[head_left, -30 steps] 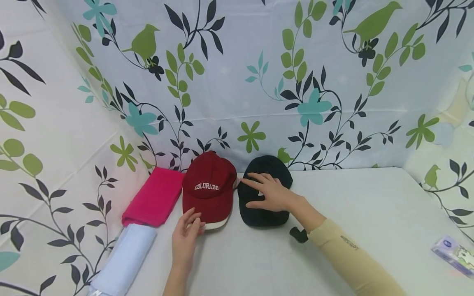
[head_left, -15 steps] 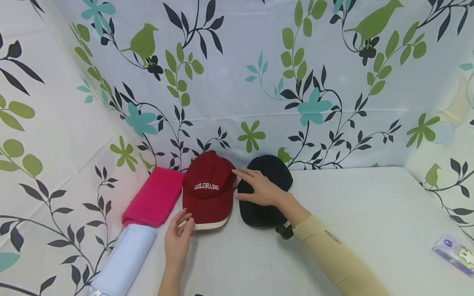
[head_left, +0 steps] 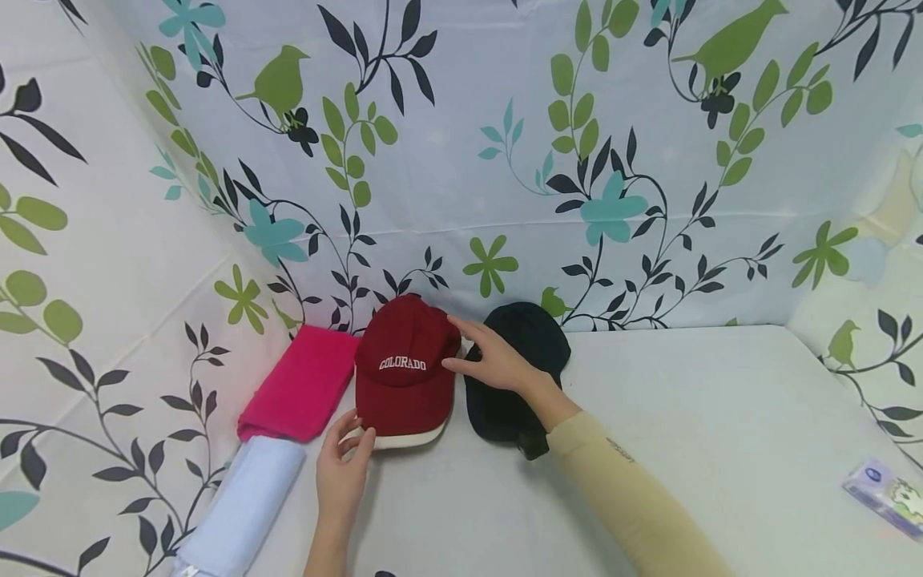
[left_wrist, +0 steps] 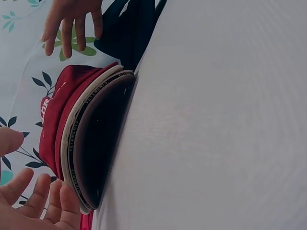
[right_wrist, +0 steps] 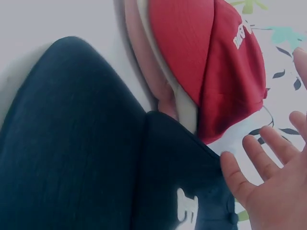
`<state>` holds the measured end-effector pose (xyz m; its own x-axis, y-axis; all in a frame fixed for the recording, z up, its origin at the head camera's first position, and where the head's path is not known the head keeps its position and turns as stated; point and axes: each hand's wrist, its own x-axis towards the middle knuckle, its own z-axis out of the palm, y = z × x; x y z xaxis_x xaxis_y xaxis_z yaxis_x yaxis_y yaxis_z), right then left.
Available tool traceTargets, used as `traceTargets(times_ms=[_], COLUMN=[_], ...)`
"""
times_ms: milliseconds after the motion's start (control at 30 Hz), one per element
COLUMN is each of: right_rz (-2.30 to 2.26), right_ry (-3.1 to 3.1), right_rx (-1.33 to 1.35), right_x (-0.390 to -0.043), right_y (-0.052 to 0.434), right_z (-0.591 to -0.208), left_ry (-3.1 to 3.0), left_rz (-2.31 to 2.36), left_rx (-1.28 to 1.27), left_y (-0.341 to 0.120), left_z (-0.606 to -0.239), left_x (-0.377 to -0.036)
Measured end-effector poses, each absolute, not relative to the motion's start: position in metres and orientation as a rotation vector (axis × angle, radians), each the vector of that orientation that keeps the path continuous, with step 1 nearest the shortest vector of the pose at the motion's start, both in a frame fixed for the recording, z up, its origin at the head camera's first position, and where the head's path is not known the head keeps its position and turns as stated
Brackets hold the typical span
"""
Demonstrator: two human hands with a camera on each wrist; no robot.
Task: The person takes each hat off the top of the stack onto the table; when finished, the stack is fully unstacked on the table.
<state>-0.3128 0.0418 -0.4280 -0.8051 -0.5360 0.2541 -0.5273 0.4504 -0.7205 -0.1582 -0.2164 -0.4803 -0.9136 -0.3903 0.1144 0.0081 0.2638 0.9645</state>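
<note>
The fingers (left_wrist: 42,197) of the left hand (head_left: 340,469) are parted and gently bent, the thumb standing off, with nothing in their hold; they are at the left front corner of the red cap's (head_left: 405,369) brim, and I cannot tell whether they touch it. The right hand (head_left: 501,359) is spread wide and likewise holds nothing. It reaches across the dark cap (head_left: 534,328), fingertips near the red cap's right side; contact there cannot be told.

The red cap sits on the bench (head_left: 707,433), brim towards the person, COLORADO in white on its front, pale and pinkish layers showing under the brim. The dark cap is just to its right, white lettering on its front. Left of the red cap is a folded pink cloth (head_left: 303,385), and nearer the person a blue cloth (head_left: 241,501). A purple pack (head_left: 887,498) lies far right. Leaf-and-bird fabric (head_left: 433,168) hangs behind.
</note>
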Motion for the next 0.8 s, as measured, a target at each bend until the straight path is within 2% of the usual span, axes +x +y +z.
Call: traceTargets(times_ms=[300, 800], right_rz=[-1.544, -1.7], right_ry=[2.594, 2.499], right_rx=[-0.911, -0.643], right_x=[-0.324, -0.33], right_y=[0.029, 0.004], right_z=[-0.435, -0.435], left_ry=[-2.228, -2.393], left_rz=[-1.701, -1.66], left_rx=[0.409, 0.486], left_y=[-0.218, -0.228], left_z=[-0.483, -0.482], left_x=[-0.16, -0.168])
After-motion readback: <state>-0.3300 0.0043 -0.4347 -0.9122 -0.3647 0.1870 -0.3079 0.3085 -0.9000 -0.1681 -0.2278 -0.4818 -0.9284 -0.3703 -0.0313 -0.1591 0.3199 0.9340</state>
